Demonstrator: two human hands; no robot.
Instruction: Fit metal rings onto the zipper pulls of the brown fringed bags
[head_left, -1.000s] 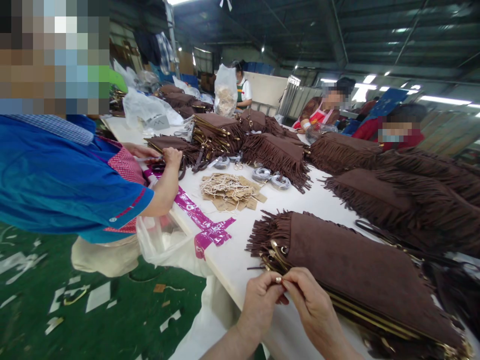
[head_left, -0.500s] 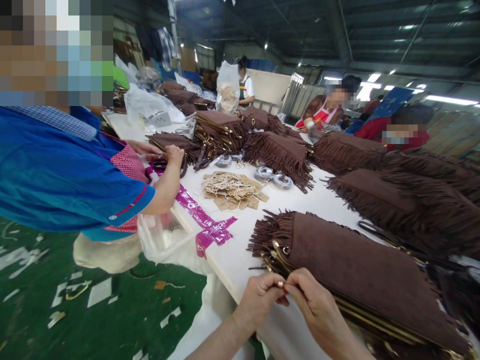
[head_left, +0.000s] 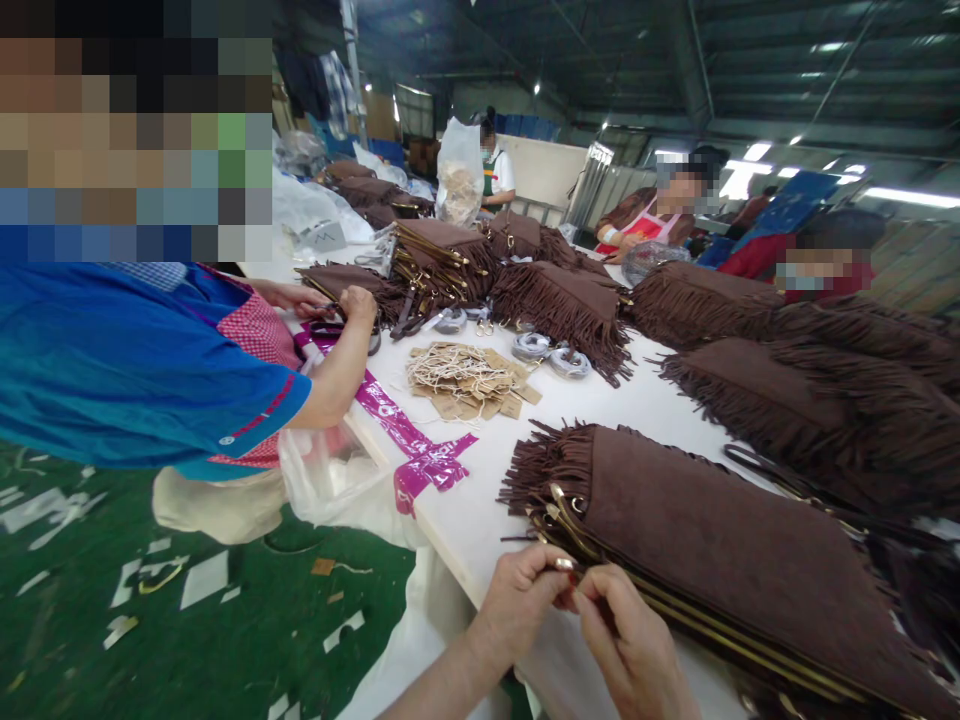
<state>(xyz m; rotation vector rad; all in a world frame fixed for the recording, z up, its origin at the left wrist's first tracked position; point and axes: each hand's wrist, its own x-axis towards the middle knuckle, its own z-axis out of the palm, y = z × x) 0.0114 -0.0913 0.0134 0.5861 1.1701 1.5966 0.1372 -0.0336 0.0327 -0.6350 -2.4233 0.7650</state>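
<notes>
In the lower middle of the frame our left hand [head_left: 517,600] and our right hand [head_left: 630,640] are meeting. Both are closed narrow, and their fingertips are pinching one small metal piece [head_left: 564,565] between them. This piece is sitting just at the near corner of the top brown fringed bag [head_left: 712,540], beside the gold hardware [head_left: 559,498] and close above the edge of the worktop [head_left: 480,500]. We cannot tell whether it is fixed to the bag or loose.

We are judging the main danger to be a slip. The piece is tiny and only the fingertips are gripping it, so a small twist could free it. It would then be dropping past the worktop edge to the green floor [head_left: 187,620] at the lower left, where many pale scraps are lying and would be hiding it.

A second danger is the fringe [head_left: 536,465], which is hanging just beside the hardware and could be catching in it. A hard pull could also be dragging the top bag toward the edge.

The co-worker in the blue sleeve [head_left: 150,370] at the left is working well apart from us.
</notes>
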